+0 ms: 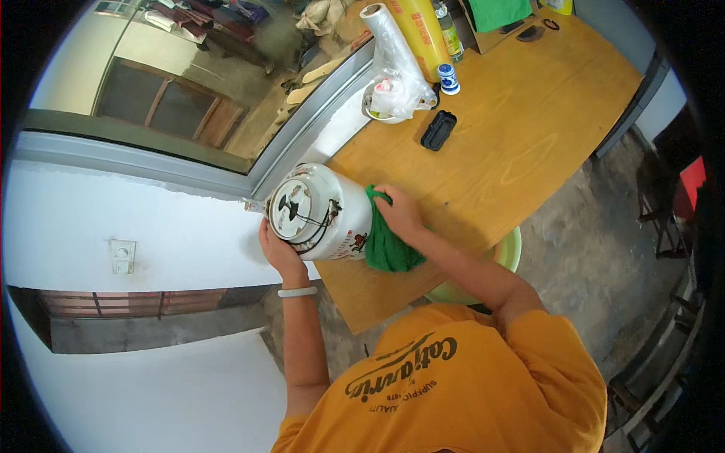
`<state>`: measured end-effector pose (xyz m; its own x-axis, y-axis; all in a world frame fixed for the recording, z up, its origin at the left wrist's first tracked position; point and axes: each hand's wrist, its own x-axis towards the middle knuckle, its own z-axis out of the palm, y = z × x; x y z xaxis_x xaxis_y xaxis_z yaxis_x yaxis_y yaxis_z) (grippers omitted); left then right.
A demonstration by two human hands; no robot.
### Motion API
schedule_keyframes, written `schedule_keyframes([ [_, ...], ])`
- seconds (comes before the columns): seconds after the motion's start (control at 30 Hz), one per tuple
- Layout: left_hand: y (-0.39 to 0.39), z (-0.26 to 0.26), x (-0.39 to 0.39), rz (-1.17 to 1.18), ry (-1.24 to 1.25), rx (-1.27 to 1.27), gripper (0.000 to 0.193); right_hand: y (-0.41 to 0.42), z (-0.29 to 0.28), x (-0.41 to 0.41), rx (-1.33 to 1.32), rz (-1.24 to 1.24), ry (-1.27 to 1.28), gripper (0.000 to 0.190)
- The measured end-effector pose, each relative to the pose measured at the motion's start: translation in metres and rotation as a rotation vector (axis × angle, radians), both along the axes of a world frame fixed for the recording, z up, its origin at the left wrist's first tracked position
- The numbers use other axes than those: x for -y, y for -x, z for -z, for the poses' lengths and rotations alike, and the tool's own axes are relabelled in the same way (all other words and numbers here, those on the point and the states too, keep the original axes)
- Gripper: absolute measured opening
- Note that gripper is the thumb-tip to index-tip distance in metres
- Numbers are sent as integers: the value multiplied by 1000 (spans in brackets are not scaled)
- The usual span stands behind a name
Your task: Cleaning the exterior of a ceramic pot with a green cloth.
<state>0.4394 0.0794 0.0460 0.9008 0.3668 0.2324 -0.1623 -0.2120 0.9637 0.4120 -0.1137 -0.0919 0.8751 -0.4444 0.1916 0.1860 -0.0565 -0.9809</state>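
A white enamel kettle (354,206) with printed decoration is at the near left end of the wooden table, its lid (290,209) towards the left of the view. Dark chips mark the lid, and a wire handle (325,226) lies against the body. My left hand (280,249) is wrapped around the kettle's side near the lid and spout. In my right hand (401,214) a green cloth (391,243) is bunched up, pressed to the kettle's lower part. The base is hidden by the cloth. Whether the kettle stands or is tipped, I cannot tell.
On the wooden table (510,141) lie a black case (439,130), a bowl holding plastic bags (391,102), and a blue-and-white jar (448,79). Plastic film rolls and a bottle (450,37) stand behind. A framed window borders the left side; a green basin (512,249) is below the table edge.
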Motion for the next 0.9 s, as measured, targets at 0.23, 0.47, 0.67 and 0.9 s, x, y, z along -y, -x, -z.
schedule_keyframes([
  [0.23, -6, 4, -3, 55, 48, 14, 40, -68, 12, 29, -381, -358, 457, 25],
  [0.47, -13, 12, -19, 117, 93, -15, 39, -3, 15, 8, -239, -156, 283, 21],
  [0.67, -13, 8, -12, 153, 159, -19, 37, 2, -62, 21, 5, -187, -9, 22],
  [0.9, -7, 4, -11, 170, 180, -42, 39, -84, -69, 11, 158, -355, -175, 20],
])
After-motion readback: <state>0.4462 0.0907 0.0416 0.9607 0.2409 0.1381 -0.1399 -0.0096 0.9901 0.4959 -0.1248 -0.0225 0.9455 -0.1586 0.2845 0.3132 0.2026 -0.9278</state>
